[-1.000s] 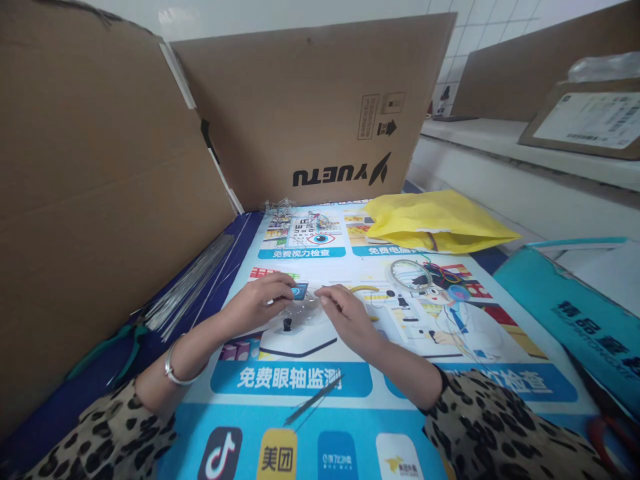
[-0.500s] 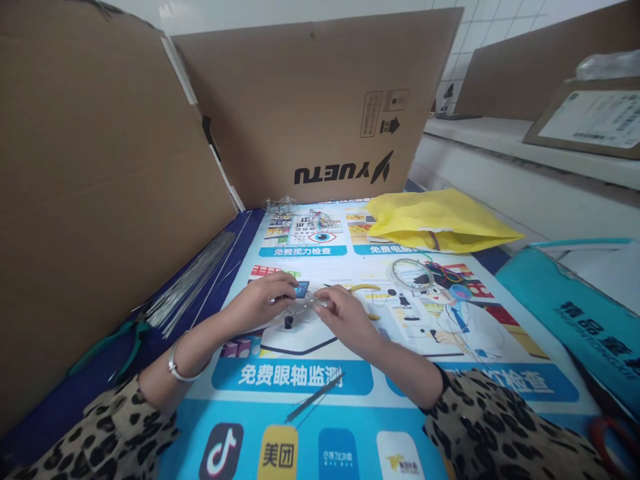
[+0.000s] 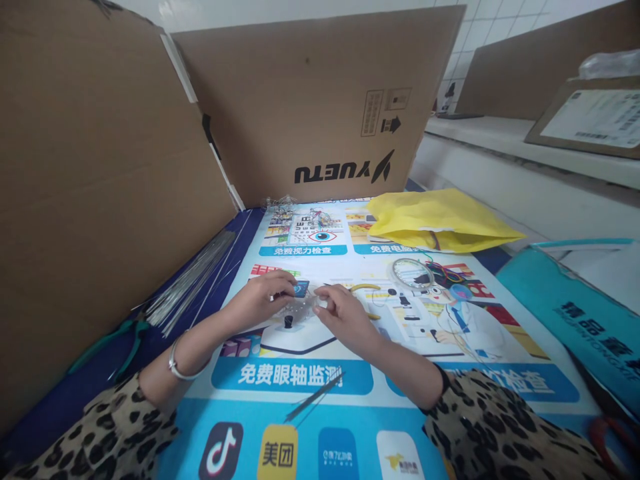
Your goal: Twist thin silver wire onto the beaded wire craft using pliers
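Near the middle of the printed mat, a thin clear-beaded wire (image 3: pixel 301 309) lies between my two hands, its fine parts hard to make out. My left hand (image 3: pixel 263 298), with a silver bangle at the wrist, pinches the left side of it. On the opposite side, my right hand (image 3: pixel 347 319) has its thumb and forefinger curled at the wire's right end. Pliers with yellow handles (image 3: pixel 367 287) lie just beyond my right hand, partly hidden. Below the hands rests a small bunch of dark thin wires (image 3: pixel 315 397).
Straight silver wires (image 3: pixel 187 283) and teal-handled pliers (image 3: pixel 130 347) lie at left. A round dish (image 3: pixel 411 273) sits beside coloured cords (image 3: pixel 447 272). Behind are a yellow bag (image 3: pixel 443 217), tangled wire (image 3: pixel 283 207) and cardboard walls (image 3: pixel 300 100). A teal bag (image 3: pixel 575 300) lies right.
The fingers of my right hand have spread slightly, and the fingertips of my left hand have shifted a little. The beaded wire stays between the hands; nothing else has visibly moved.
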Demonstrator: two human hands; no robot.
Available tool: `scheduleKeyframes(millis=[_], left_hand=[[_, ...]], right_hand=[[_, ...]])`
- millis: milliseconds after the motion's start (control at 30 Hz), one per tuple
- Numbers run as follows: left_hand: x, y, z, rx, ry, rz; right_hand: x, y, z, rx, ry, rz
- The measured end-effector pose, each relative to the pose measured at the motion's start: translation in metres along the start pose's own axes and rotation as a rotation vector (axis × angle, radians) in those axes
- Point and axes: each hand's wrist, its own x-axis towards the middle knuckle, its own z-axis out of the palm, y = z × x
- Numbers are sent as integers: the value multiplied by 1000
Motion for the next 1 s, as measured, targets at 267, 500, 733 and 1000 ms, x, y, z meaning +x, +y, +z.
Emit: scheduleKeyframes(millis=[267,500,733,1000], left_hand=[[0,-1,-1,-11,-14,-22],[-1,-1,0,-26,-11,-17],[-1,2,-3,-8,-46,13],[-1,8,-5,-37,-93,32]], right_hand=[[-1,0,0,-4,-15,10],[0,2,2,16,-21,12],[-1,3,2,21,70,-36],[-1,2,2,-37,82,-188]])
